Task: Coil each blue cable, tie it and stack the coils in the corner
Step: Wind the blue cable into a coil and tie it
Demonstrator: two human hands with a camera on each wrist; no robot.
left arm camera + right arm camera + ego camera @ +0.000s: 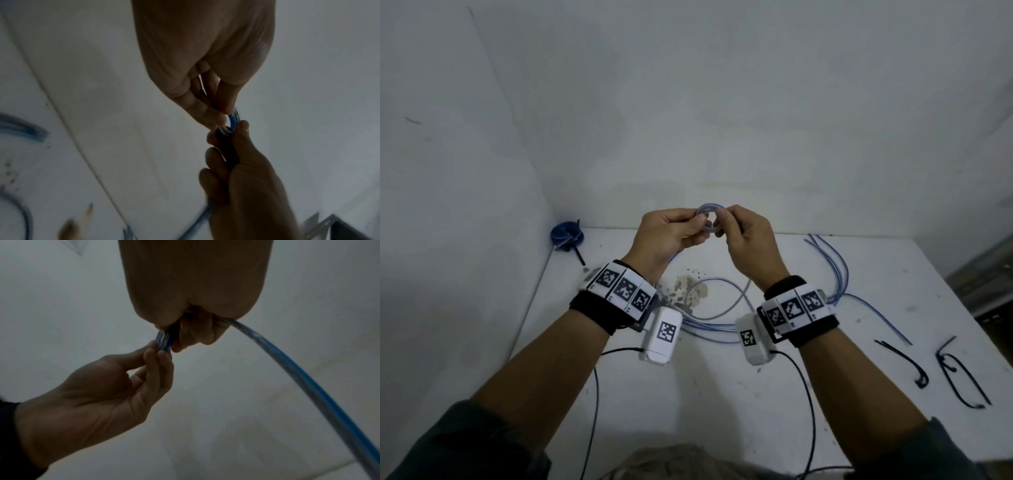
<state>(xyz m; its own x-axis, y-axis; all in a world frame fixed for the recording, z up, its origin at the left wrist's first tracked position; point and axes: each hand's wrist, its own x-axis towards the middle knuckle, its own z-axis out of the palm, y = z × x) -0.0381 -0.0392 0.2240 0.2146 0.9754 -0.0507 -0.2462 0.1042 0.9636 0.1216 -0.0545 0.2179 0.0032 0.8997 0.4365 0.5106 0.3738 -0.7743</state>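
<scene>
The white worktop (722,394) is the biggest thing here. It meets two white walls at the far left, and that is the corner. One tied blue coil (566,235) already sits there.

Loose blue cables (709,325) lie in loops on the worktop under my wrists. More blue cables (832,267) lie on the right. Near them, by the right edge, lie some black ties (959,380).

My left hand (671,236) and my right hand (748,240) are up in the air above the worktop. Between them is a small blue ring of cable (710,217). It is the start of a new coil. My left fingers (207,112) pinch one side of the ring. My right fingers (197,332) pinch the other side. The rest of this cable (298,369) runs out of my right hand and hangs down toward the worktop.

I think I am only at the start of winding this one.

The cable looks springy. If I loosen my pinch, the ring could pop open and I would have to start over. The long tail could also catch on the loose cables below and get tangled. If I wind too loose, the coil may be too floppy to tie.
</scene>
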